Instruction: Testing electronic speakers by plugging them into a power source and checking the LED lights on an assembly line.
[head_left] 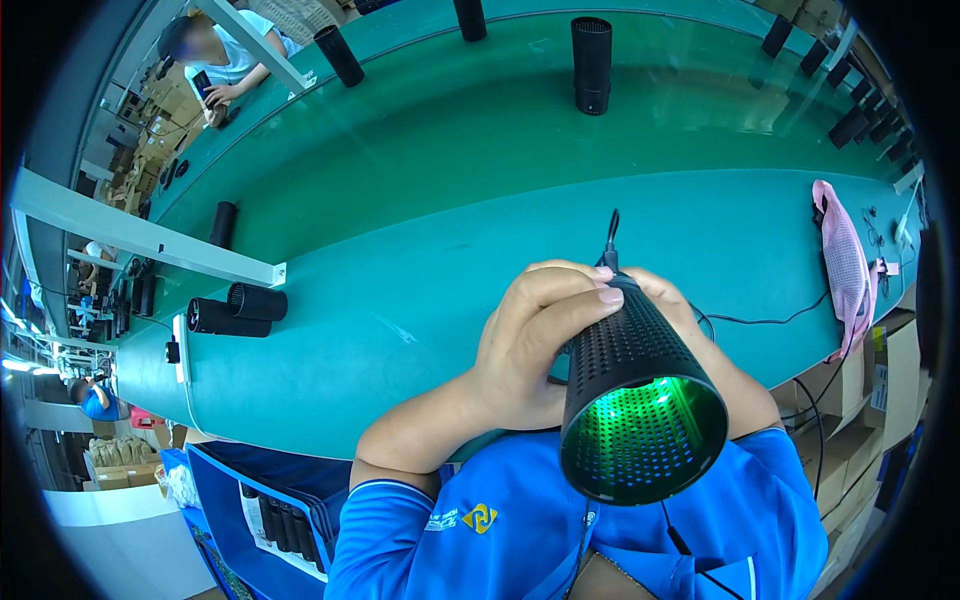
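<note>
A black perforated cylinder point(640, 350) is tilted in front of my chest, its wide mouth toward me. Green light glows on the inside wall. My left hand point(535, 325) wraps the left side, with thumb and fingertips at the narrow far end. There, a black cable plug point(611, 258) sticks out, its lead looping up. My right hand point(655, 290) is closed about the far right side of the cylinder; its fingers are mostly hidden behind it.
Two black cylinders point(230, 315) lie on the green table point(400, 290) at left. Another cylinder point(592, 65) stands across the darker green strip point(480, 130); several more are far right. A pink cloth item point(848, 265) and cables lie at right. Below left is a blue bin point(215, 480). A person point(225, 60) sits opposite.
</note>
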